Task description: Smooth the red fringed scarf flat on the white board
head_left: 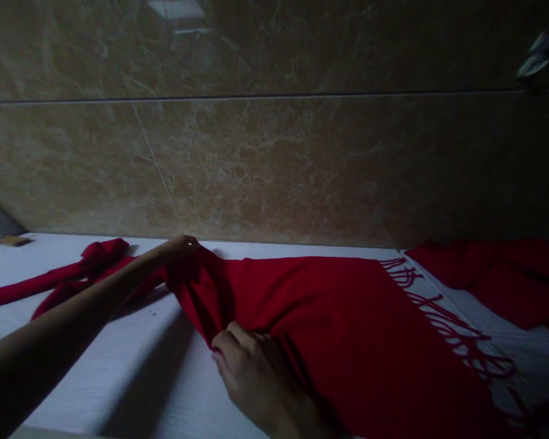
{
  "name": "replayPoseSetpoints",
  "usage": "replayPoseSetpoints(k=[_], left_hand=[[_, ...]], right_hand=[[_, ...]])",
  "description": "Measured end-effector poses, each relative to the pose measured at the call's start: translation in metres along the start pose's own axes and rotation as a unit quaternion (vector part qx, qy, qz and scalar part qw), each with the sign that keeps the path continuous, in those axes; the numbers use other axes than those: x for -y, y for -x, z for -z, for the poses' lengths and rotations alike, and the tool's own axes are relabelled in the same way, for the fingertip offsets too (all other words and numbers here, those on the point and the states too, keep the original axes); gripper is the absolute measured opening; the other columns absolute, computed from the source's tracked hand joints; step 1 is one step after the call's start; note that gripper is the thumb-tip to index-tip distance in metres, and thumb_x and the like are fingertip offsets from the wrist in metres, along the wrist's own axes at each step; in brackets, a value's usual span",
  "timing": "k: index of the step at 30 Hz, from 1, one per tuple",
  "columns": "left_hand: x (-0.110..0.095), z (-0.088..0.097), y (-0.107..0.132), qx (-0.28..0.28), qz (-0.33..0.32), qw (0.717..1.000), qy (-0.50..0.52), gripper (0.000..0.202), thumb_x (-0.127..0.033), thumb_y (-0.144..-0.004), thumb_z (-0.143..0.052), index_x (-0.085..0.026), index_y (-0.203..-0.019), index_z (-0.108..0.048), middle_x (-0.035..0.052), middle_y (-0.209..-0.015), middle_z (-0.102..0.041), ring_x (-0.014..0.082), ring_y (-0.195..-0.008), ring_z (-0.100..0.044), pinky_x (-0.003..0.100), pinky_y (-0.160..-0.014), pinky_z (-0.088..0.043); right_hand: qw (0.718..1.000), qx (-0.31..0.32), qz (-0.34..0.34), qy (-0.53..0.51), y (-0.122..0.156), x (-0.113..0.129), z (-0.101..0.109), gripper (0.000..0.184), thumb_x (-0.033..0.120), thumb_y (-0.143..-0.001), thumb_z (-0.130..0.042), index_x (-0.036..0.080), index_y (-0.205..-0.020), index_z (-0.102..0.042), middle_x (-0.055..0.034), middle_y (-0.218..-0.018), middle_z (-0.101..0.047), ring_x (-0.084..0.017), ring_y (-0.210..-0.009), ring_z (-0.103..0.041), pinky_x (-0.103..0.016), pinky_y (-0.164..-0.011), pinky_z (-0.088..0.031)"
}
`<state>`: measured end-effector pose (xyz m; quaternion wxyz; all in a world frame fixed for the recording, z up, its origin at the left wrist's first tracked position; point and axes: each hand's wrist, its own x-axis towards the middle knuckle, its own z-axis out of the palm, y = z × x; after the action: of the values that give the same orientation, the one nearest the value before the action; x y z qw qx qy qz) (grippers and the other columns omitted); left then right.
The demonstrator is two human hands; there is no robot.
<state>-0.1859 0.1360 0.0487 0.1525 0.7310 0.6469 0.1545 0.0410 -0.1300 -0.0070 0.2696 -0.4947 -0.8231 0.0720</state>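
Note:
A red fringed scarf [329,311] lies over a white surface, its tasselled end [457,335] spread toward the right. Up near the wall, my left hand [180,247] is closed on the scarf's far edge. My right hand [256,372] pinches the near edge, thumb and fingers together, lower in the view. Between the two hands the cloth is lifted and folded, with creases running to the right. Left of my left hand the red cloth trails off in a bunched, twisted length [91,262], partly hidden behind my left forearm.
More red cloth [498,274] lies at the right beyond the tassels. A brown marble-patterned tiled wall [256,171] rises behind the white surface [183,390]. At the far left is a small brown piece [13,241], and a fixture [535,61] shows on the wall's upper right.

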Motion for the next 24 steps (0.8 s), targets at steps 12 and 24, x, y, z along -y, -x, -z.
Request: replayPoseSetpoints(k=[12,24], left_hand=[[-0.026,-0.017,0.025,0.003,-0.064,0.978,-0.198,0.044,-0.045,-0.090,-0.046,-0.021,-0.121,-0.066,0.0129,-0.111,-0.075,0.0305,-0.101,-0.070,0.037,-0.088,-0.051],[-0.050,-0.008,0.141,-0.027,-0.310,0.950,-0.015,0.033,-0.040,-0.100,-0.037,-0.022,-0.105,-0.064,0.0104,-0.111,-0.065,0.0235,-0.097,-0.064,0.033,-0.086,-0.052]], right_hand=[[0.991,0.035,0.124,-0.040,0.006,0.005,0.006,0.022,0.046,-0.096,-0.067,0.025,-0.102,-0.070,-0.0004,-0.125,-0.066,-0.021,-0.112,-0.061,-0.042,-0.105,-0.049],[0.979,0.075,-0.179,0.070,0.002,-0.152,0.088,0.050,0.038,-0.104,-0.043,0.027,-0.153,-0.047,-0.0073,-0.164,-0.036,-0.028,-0.154,-0.026,-0.062,-0.125,-0.015]])
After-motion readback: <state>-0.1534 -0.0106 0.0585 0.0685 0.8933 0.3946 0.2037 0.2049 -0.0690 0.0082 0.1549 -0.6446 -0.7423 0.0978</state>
